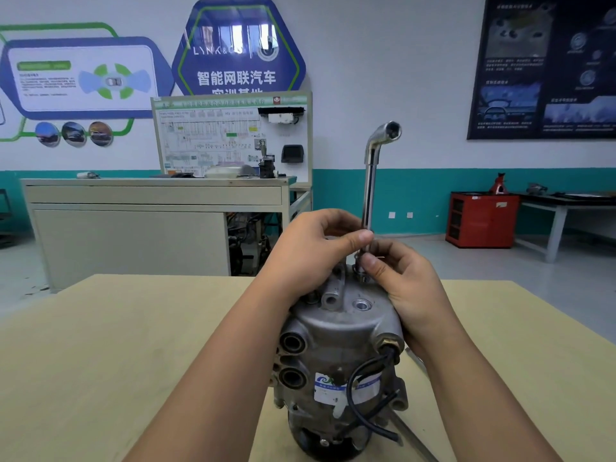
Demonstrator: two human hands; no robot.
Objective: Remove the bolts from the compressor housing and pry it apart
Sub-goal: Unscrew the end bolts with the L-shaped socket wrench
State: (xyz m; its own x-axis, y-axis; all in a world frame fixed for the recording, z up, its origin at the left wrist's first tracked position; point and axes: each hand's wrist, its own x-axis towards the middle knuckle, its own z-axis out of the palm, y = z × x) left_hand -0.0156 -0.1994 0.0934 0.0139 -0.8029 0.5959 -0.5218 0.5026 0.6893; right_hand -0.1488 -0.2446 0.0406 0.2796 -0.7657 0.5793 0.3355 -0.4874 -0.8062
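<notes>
A chrome L-shaped socket wrench (369, 188) is held upright by the left hand (310, 255) and right hand (406, 281) atop a grey cast-metal compressor housing (340, 331) on a pale wooden table (100, 345).

Both my bare forearms reach up from the bottom of the frame and meet near its centre. My left hand (313, 251) curls thumb and fingers round the shaft of the upright chrome L-shaped socket wrench (369, 181). My right hand (411, 290), lower and to the right, pinches the wrench's bottom end between thumb and forefinger.
</notes>
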